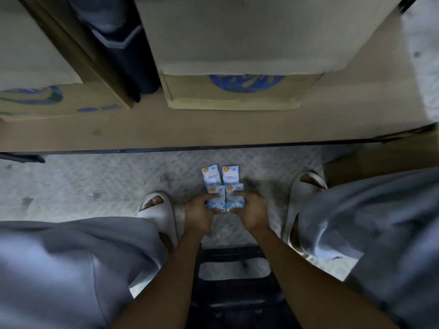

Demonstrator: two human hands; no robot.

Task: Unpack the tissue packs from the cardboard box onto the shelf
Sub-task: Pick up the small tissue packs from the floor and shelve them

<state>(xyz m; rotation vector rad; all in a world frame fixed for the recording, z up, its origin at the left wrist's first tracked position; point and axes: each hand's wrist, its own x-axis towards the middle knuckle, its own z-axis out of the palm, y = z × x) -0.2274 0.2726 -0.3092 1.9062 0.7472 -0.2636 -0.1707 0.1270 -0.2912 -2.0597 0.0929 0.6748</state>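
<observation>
- The near pair of tissue packs [235, 201] is gripped side by side, one pack by the curled left hand [199, 211], one by the right hand [251, 208].
- A far pair [211, 175] is set just beyond the fingertips, seemingly touching, long axes pointing onward to the shelf [213, 129].
- Neither hand is placed nearer.

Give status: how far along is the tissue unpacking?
Done: four packs are out; the two far packs lie on the floor. In hand: the left hand grips the near left pack, the right hand the near right pack. Left: no pack shows on the shelf, only cardboard boxes.
</observation>
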